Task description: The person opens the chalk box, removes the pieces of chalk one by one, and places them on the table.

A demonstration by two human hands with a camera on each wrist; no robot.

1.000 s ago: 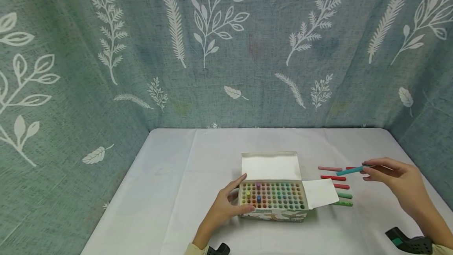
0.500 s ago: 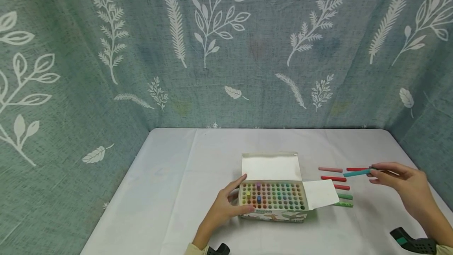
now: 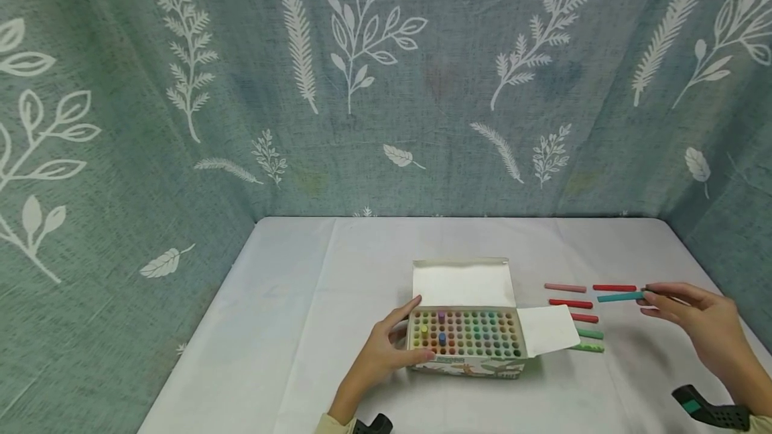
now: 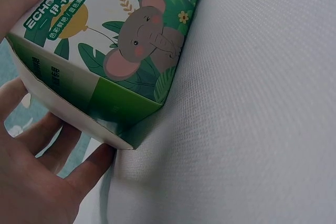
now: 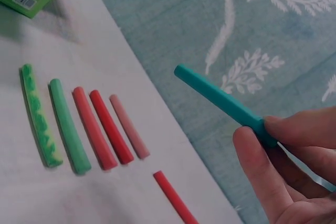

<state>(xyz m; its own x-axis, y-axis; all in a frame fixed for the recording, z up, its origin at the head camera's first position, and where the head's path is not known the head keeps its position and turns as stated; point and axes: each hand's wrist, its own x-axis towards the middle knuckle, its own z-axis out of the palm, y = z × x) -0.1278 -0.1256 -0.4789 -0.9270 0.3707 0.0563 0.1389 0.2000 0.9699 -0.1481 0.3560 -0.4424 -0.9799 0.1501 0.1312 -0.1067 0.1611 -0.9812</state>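
Note:
My left hand [image 3: 382,345] grips the left end of a printed cardboard box [image 3: 467,368], thumb at the front, fingers at the left and back. The lid stands open; a perforated insert [image 3: 490,333] fills the inside, with purple, yellow and blue ends sticking up from it. In the left wrist view the box [image 4: 144,45] shows an elephant picture and a side flap [image 4: 63,100] beside the fingers. My right hand [image 3: 702,315] pinches one end of a teal crayon-like stick [image 3: 618,297]. That stick [image 5: 218,98] points away from the fingertips, above the table.
Several sticks lie right of the box: a pink one [image 3: 565,287], red ones [image 3: 614,288], a plain green one [image 5: 69,129] and a mottled green one [image 5: 39,121]. The right flap [image 3: 547,330] partly covers the green ones. Leaf-patterned cloth [image 3: 374,173] hangs behind the white table [image 3: 313,367].
My right hand has moved right with the teal stick, away from the row, and the stick now lies nearly level below the far red one. The left hand and box stay put.

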